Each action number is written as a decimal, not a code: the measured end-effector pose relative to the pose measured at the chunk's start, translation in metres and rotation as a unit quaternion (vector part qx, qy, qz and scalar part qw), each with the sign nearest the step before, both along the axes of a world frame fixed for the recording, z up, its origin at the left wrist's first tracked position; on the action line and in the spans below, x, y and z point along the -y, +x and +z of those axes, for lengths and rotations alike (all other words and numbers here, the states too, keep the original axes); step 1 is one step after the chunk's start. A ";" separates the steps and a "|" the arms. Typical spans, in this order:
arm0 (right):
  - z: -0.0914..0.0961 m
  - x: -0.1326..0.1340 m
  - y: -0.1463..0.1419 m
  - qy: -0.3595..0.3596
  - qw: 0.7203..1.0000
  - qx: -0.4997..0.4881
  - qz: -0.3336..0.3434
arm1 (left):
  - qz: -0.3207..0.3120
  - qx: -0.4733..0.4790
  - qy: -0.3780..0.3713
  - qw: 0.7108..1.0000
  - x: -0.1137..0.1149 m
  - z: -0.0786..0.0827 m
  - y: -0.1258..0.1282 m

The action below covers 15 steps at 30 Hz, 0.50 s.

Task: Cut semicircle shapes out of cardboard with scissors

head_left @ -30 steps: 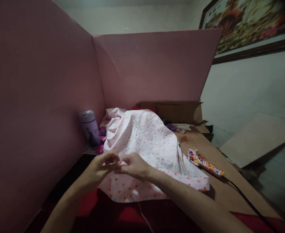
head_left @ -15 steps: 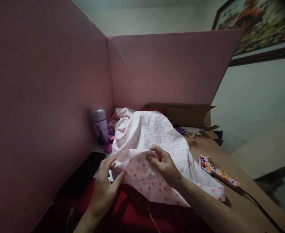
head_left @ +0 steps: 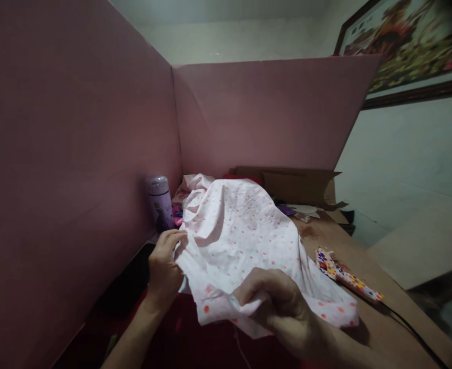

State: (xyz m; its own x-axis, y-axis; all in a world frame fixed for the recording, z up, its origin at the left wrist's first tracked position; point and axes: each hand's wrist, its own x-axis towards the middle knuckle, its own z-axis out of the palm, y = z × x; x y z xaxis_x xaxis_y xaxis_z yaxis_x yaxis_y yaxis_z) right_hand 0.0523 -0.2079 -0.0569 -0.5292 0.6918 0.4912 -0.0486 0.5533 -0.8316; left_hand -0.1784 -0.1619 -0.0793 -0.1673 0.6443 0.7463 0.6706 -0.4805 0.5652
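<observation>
A white cloth with pink dots lies heaped over things on the table. My left hand grips its left edge, fingers curled round the fabric. My right hand is closed on a bunched fold at the cloth's near edge, lifted a little toward me. Under the cloth's near side is a red surface.
Pink foam boards wall off the left and back. A purple flask stands in the corner. A flower-patterned tool with a black cord lies on the brown table at right. A cardboard box sits behind. A dark flat object lies at left.
My right hand has pulled toward me and bunched the cloth's near edge. My left hand has moved up from under the cloth and taken hold of its left edge.
</observation>
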 end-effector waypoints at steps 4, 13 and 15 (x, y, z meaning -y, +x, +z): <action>-0.002 -0.001 0.019 0.041 0.999 -0.001 -0.033 | -0.031 0.249 -0.033 0.967 -0.001 0.004 -0.017; 0.003 -0.024 0.027 -0.071 0.993 -0.006 -0.095 | -0.076 -0.135 -0.230 0.961 0.009 -0.009 -0.052; 0.002 -0.030 0.023 -0.084 0.992 -0.003 -0.093 | -0.104 -0.229 -0.213 0.944 0.015 -0.011 -0.056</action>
State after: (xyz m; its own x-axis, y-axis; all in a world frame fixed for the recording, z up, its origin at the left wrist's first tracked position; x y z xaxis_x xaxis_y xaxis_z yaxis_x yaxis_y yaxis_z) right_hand 0.0749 -0.1782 -0.0547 -0.3824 0.8494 0.3638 0.0359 0.4071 -0.9127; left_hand -0.2348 -0.1768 -0.0904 0.2735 0.8856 0.3754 0.8077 -0.4234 0.4104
